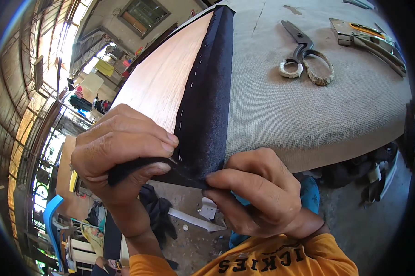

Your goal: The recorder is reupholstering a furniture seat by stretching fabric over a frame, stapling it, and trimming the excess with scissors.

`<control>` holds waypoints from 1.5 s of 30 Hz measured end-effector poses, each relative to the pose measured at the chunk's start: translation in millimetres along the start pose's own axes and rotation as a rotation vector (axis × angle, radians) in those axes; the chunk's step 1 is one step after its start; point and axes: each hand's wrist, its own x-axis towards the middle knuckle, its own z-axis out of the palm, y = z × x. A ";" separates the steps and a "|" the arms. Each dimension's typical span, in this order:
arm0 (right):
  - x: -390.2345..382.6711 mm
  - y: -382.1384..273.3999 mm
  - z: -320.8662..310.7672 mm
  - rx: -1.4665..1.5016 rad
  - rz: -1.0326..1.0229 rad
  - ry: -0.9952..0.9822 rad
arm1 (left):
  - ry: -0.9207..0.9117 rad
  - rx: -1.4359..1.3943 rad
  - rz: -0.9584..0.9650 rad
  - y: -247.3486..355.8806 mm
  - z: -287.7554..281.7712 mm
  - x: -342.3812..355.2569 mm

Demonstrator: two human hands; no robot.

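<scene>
Dark fabric (210, 99) is wrapped over the edge of a pale wooden panel (159, 78), held down along its raw edge by a row of staples. At the panel's near corner, my left hand (125, 142) pinches a loose flap of this fabric between thumb and fingers. My right hand (262, 193) grips the same fabric at the corner, thumb and forefinger pressed together on the fold. Between the two hands the cloth is drawn taut. The underside of the corner is hidden behind my hands.
The panel rests on a table covered in grey cloth (308, 119). Scissors (304, 50) with wrapped handles lie on it, and a metal staple gun (368, 39) sits at the far right. Scraps of dark cloth (159, 216) and a white strip (196, 220) are on the floor.
</scene>
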 end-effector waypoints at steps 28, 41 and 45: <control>3.5 -9.4 -1.8 -0.033 0.064 -0.054 | -0.070 0.009 0.028 -2.0 -4.4 -0.9; -0.1 -6.6 -6.0 -0.027 0.092 -0.006 | -0.052 -0.050 -0.033 -0.1 0.4 3.5; 2.6 -14.6 -8.7 -0.072 0.040 -0.047 | -0.044 -0.075 -0.047 5.2 -6.1 3.8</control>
